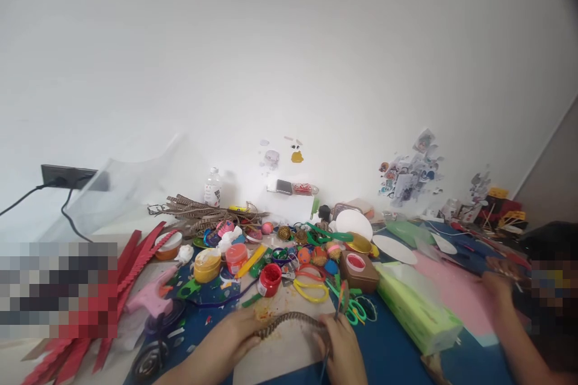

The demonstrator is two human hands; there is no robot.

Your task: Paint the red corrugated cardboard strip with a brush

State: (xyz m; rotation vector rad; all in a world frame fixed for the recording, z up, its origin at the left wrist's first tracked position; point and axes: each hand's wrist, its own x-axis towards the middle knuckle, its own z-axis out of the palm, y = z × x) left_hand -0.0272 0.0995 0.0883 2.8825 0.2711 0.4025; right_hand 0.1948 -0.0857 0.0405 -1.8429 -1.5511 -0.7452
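Note:
A brown corrugated cardboard strip (291,316) arches between my two hands, above a paint-stained cardboard sheet (275,364). My left hand (232,337) is closed on the strip's left end. At the other end my right hand (344,346) pinches the strip, and a thin paintbrush (339,304) sticks up between its fingers. Just beyond the strip stands an open jar of red paint (270,281). Green-handled scissors (356,311) and a yellow loop (311,292) lie close to my right hand.
A pink glue gun (153,298) and red corrugated strips (129,264) lie at left. Paint jars, including a yellow one (207,266), crowd the middle. A green tissue pack (419,313) sits at right, beside pink paper (456,295) and another person's arm (508,319).

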